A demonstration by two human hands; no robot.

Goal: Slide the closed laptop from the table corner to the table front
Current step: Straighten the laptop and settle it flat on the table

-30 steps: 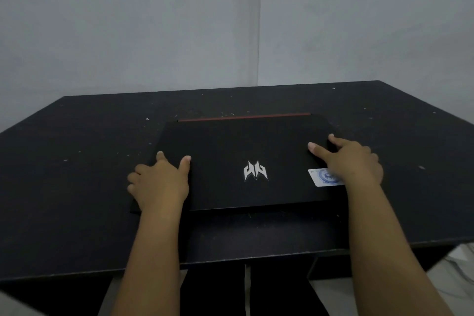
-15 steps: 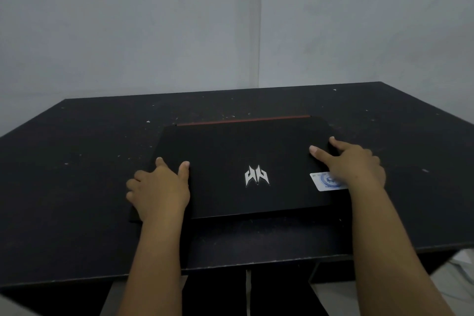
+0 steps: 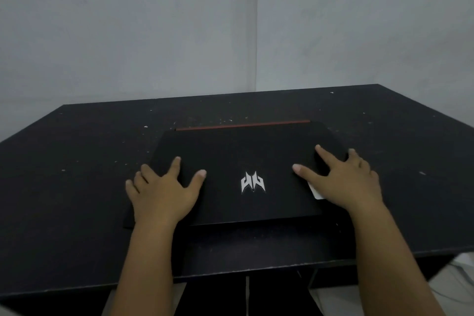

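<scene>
Closed laptop (image 3: pixel 246 174) lies flat near the worktop (image 3: pixel 64 187) front edge, centred. Left hand (image 3: pixel 164 191) and right hand (image 3: pixel 343 182) press on lid, fingers spread, not gripping: friction drag, no lift.

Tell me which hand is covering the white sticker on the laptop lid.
The right hand. It lies over the white sticker near the laptop lid's right edge, hiding most of it. The left hand rests flat on bare lid at the left.

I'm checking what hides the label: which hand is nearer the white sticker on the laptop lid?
Right. The right hand lies over the white sticker; the left hand rests across the lid.
</scene>
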